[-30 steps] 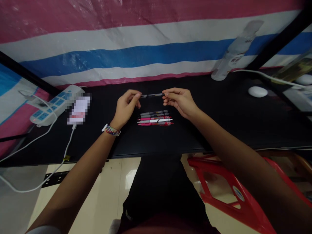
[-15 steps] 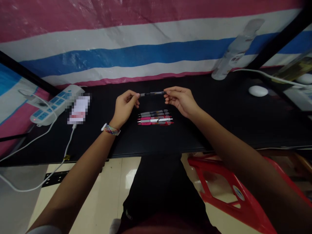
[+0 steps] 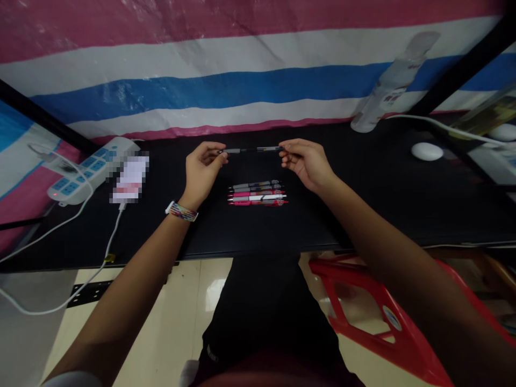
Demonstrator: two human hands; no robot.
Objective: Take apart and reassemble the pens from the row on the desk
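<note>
My left hand point(image 3: 202, 172) pinches the grey-gripped part of a pen point(image 3: 234, 151) above the black table. Between finger and thumb, my right hand point(image 3: 305, 164) holds the pen's clear barrel part point(image 3: 268, 149), level with the other piece. A dark gap separates the two parts; I cannot tell whether a thin refill spans it. Just nearer to me, several pens point(image 3: 258, 194) lie side by side in a row, with grey, pink and white barrels. Neither hand touches that row.
On the left lie a power strip point(image 3: 91, 172) and a phone point(image 3: 131, 180) on a white cable. A clear bottle point(image 3: 389, 88) stands at the back right, near a white mouse point(image 3: 427, 151). A red plastic stool point(image 3: 403, 328) is below the table's front edge point(image 3: 266, 253).
My hands have moved slightly apart, the left leftward and the right rightward. The pen that looked whole now shows two parts with a dark gap between them.
</note>
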